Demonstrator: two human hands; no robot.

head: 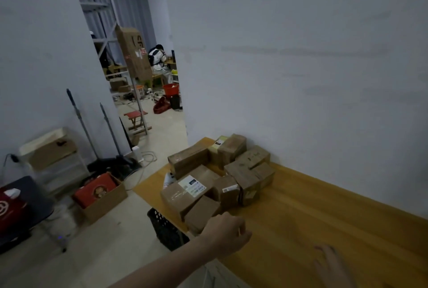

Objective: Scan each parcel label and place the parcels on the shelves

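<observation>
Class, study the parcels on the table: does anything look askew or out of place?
Yes. The cardboard parcels sit jumbled at the far end of the wooden table, tilted at odd angles. The nearest one juts past the table's edge.

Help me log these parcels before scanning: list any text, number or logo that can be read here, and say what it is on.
Nothing can be quoted with confidence.
White label on the front parcel: print too small and blurred.
Small label on the parcel beside it: blurred.
Tall carton in the far room: dark marks, unreadable.
Red box on the floor: round emblem, no legible words.
</observation>
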